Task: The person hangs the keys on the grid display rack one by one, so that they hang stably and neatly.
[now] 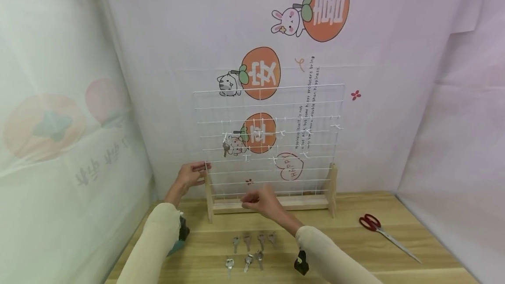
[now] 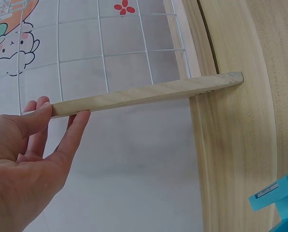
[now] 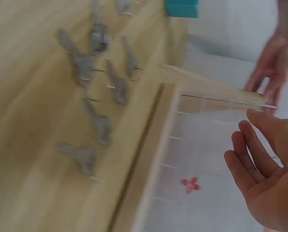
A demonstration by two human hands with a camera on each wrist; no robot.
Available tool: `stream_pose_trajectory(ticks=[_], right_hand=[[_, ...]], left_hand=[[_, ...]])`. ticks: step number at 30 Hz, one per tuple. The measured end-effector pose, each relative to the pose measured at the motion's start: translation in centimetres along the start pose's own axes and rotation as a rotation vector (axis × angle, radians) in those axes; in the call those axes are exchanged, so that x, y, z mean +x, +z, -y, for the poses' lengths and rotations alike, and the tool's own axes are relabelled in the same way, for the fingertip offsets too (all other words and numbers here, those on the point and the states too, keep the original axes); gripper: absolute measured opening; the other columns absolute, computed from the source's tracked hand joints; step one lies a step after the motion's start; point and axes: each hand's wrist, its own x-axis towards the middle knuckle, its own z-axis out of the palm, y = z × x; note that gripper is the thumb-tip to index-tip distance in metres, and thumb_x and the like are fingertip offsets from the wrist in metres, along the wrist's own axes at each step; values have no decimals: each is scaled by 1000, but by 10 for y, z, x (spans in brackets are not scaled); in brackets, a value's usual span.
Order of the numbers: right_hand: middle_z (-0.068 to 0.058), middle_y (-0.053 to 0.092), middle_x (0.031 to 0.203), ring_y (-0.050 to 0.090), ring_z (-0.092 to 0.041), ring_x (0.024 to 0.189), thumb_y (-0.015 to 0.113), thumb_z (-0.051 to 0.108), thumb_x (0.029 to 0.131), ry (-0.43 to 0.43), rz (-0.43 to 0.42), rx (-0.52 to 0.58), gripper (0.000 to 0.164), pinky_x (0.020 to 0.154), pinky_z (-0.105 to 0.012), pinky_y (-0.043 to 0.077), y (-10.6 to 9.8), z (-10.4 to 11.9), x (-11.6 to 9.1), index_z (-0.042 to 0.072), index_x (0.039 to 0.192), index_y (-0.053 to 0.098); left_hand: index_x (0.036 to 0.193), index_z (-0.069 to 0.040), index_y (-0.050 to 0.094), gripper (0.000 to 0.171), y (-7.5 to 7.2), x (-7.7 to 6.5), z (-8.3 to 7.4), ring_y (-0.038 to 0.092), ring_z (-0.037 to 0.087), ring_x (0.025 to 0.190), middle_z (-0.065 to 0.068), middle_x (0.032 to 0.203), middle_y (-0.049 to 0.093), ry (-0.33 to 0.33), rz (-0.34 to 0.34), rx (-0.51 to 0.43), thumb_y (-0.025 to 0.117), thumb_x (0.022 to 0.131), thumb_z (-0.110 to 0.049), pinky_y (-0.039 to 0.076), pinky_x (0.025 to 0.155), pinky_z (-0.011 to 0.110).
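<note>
My left hand grips the left wooden upright of a white wire grid rack, thumb on one side and fingers on the other. In front of the rack's lower rows is my right hand; in the right wrist view its fingers are loosely bent with nothing between them. A single key hangs from a hook at the grid's left. Several loose metal keys lie in two rows on the wooden table, nearer to me than the rack.
Red-handled scissors lie at the table's right. A teal object stands by the left arm, partly hidden. White hooks stick out from the grid. A printed white cloth hangs behind the rack and along both sides.
</note>
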Motion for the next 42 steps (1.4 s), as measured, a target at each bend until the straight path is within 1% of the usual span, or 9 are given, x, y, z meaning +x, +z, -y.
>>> stream_pose_trajectory(ticks=[3, 7, 14, 17, 22, 26, 31, 37, 42], right_hand=[[-8, 79, 91, 74, -16, 78, 80, 5, 91, -11, 32, 10, 8, 69, -18, 59, 12, -6, -7, 3, 99, 80], [-6, 79, 90, 71, -10, 76, 81, 4, 90, 9, 71, 9, 8, 66, -16, 57, 25, -12, -14, 5, 98, 80], [-7, 79, 91, 70, -7, 76, 82, 6, 89, 51, 123, 18, 11, 66, -16, 57, 36, -15, -18, 2, 99, 80], [-5, 79, 91, 68, -5, 78, 81, 3, 89, 82, 151, 18, 11, 68, -17, 57, 41, -18, -22, 1, 100, 80], [-7, 79, 94, 70, -16, 86, 81, -1, 87, 100, 180, -31, 13, 74, -20, 57, 52, -23, -27, 2, 99, 80], [-6, 80, 98, 71, -20, 91, 84, 3, 86, 126, 193, -74, 13, 79, -23, 58, 58, -26, -28, 5, 98, 81], [-4, 80, 94, 72, -11, 84, 85, 7, 85, 153, 212, -96, 11, 77, -20, 59, 62, -26, -30, 7, 95, 82], [-2, 79, 86, 65, 1, 68, 83, 5, 87, 143, 216, -103, 5, 66, -14, 55, 66, -26, -32, 6, 91, 81], [0, 78, 85, 64, 2, 70, 81, 4, 88, 142, 201, -78, 5, 67, -13, 55, 69, -25, -31, 9, 91, 80]], left_hand=[[144, 4, 57, 40, -1, 0, -1, 54, 42, 136, 21, 147, 57, 1, 2, 3, 55, 104, 5, 51, 107, 55], [144, 3, 58, 40, -2, 0, -2, 54, 41, 136, 21, 147, 57, -8, -5, 1, 55, 104, 6, 51, 107, 55], [144, 3, 57, 41, 0, 3, -5, 54, 41, 137, 20, 146, 58, -6, -6, -7, 56, 103, 5, 52, 106, 54], [144, 4, 57, 41, 1, 3, -5, 54, 41, 137, 20, 146, 58, -2, -5, -7, 56, 103, 6, 51, 106, 55], [143, 4, 59, 40, 3, 5, -5, 54, 42, 136, 20, 145, 59, 4, -8, -9, 56, 103, 7, 51, 106, 56], [142, 4, 59, 40, 5, 6, -3, 54, 43, 135, 20, 143, 60, 12, -8, -19, 57, 102, 7, 53, 104, 55], [140, 5, 61, 39, 7, 6, -3, 55, 43, 134, 20, 141, 62, 21, -16, -19, 58, 101, 7, 55, 101, 53], [142, 4, 60, 39, 4, 4, -2, 55, 42, 135, 20, 143, 61, 18, -13, -19, 56, 103, 7, 53, 104, 54], [143, 5, 58, 40, 1, 2, 0, 54, 42, 136, 22, 144, 59, 8, -5, -28, 56, 103, 6, 52, 105, 55]])
